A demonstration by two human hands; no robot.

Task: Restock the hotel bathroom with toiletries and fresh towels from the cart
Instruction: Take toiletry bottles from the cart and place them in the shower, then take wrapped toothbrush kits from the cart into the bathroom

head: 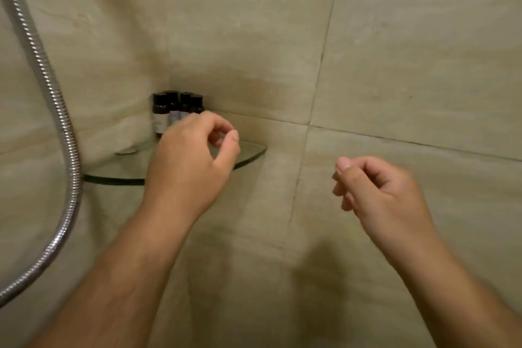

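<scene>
Several small dark toiletry bottles (169, 110) with black caps stand clustered at the back of a glass corner shelf (118, 169) fixed in the shower corner. My left hand (192, 161) hovers just in front of the bottles, over the shelf, fingers loosely curled and holding nothing; it hides the lower parts of the bottles. My right hand (375, 192) hangs in the air to the right of the shelf, away from the wall, fingers loosely curled and empty, slightly blurred.
Beige marble tiles (395, 65) cover both walls that meet at the corner. A chrome shower hose (60, 127) loops down along the left side, close to the shelf's left edge. A shelf bracket (127, 150) sits on the left wall.
</scene>
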